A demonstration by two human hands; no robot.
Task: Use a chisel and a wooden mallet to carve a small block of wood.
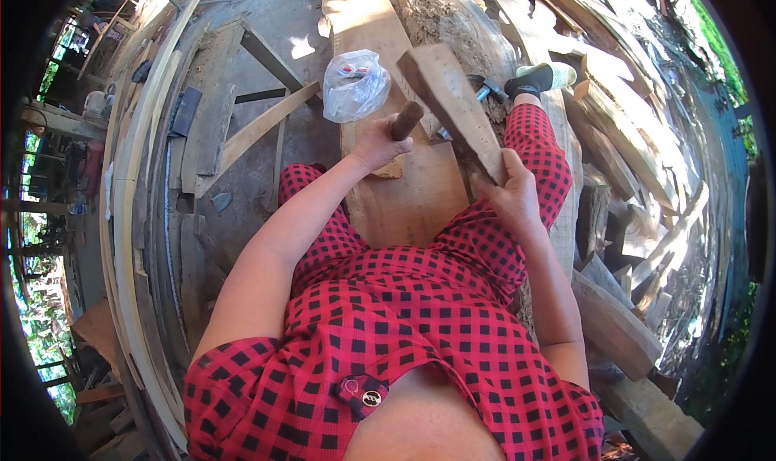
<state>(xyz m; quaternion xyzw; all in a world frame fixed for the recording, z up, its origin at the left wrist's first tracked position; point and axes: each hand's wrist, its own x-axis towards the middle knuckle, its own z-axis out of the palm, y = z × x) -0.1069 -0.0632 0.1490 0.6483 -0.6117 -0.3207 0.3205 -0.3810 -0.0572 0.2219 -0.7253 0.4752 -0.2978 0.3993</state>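
Observation:
My left hand (378,147) is closed round a rounded brown wooden handle (406,120); what tool it belongs to cannot be made out. My right hand (515,194) grips the near end of a flat, rough piece of wood (455,105), which slants up and to the left. Both are held over the wide plank (404,206) between my legs. Below my left hand, a small wood offcut (390,168) rests on that plank. Beyond the held wood lies a hammer (485,87) with a metal head, partly hidden by it.
A clear plastic bag (356,89) with something inside sits on the plank's left edge. Firewood and split timber (622,121) are piled on the right. Long boards (133,178) run along the left, beside a wooden frame (271,125) on the floor.

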